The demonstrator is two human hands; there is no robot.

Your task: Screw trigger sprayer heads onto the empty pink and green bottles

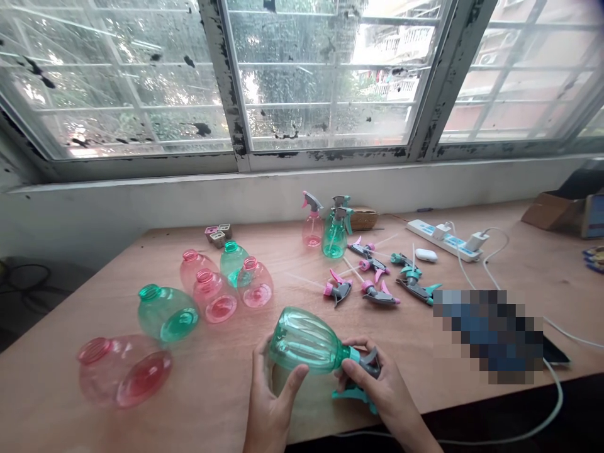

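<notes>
Near the table's front edge, a clear green spray bottle [306, 343] lies sideways between my hands, its base to the left. My left hand [278, 390] wraps round the bottle's body near the base. The fingers of my right hand [372, 377] close on the grey and teal spray head [361, 365] at the bottle's neck; its teal trigger points down. To the left stand several headless bottles, among them a pink bottle [125, 371] and a green bottle [168, 311]. On the right lie several loose spray heads, including a pink and grey one [338, 288] and a teal one [418, 286].
At the back, a pink spray bottle [312, 226] and green spray bottles [334, 236] stand with heads on. A power strip [443, 240], white earbud case [426, 255] and pixelated device [491, 336] with cables are on the right. A cardboard box [550, 211] sits far right.
</notes>
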